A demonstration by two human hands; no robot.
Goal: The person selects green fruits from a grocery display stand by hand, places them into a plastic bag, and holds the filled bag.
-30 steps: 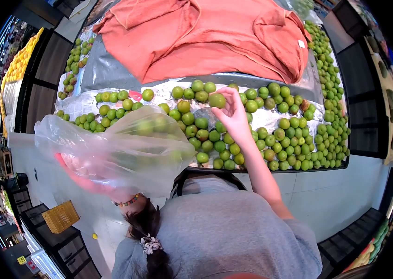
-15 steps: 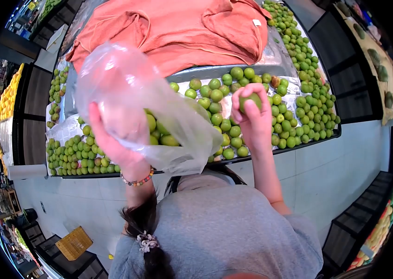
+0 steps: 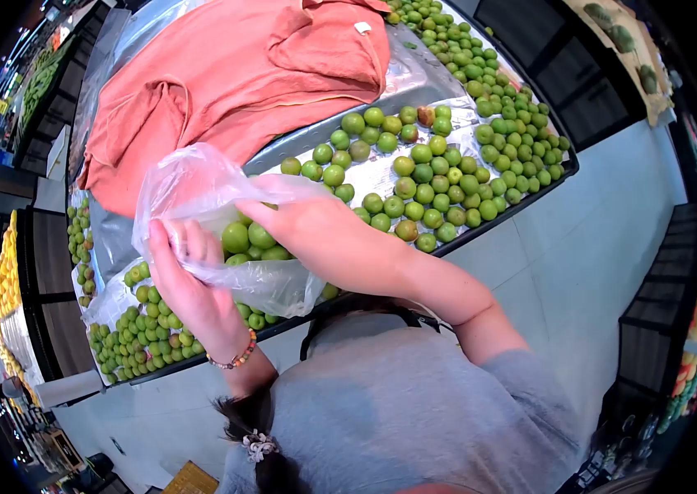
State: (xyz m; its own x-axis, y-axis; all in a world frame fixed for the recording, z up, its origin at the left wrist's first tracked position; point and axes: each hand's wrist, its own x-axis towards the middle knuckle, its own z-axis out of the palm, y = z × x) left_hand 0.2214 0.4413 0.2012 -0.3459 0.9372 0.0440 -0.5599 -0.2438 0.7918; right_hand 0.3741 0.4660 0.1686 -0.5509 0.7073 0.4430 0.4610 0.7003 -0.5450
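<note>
My left hand (image 3: 198, 288), with a beaded bracelet at the wrist, is closed around the side of a clear plastic bag (image 3: 192, 177). Inside the bag lie several round green fruits that look like limes (image 3: 254, 240). My right hand (image 3: 307, 226) reaches across from the right into the bag's mouth, its thumb side just above the fruits. Its fingers are hidden by the bag and the hand itself, so whether they hold a fruit does not show. Below and beyond the bag, many loose limes (image 3: 427, 193) lie on the display stand.
A coral-coloured cloth (image 3: 233, 82) covers the raised middle of the stand. More limes (image 3: 147, 337) line the stand's left front edge. Yellow fruit (image 3: 4, 284) is stacked at far left. Dark crates (image 3: 653, 305) stand to the right, beyond the tiled floor (image 3: 563, 239).
My right hand has moved left from over the stand, carrying a lime into the bag's mouth. The bag is lower and opened wider. My view has turned, tilting the stand.
</note>
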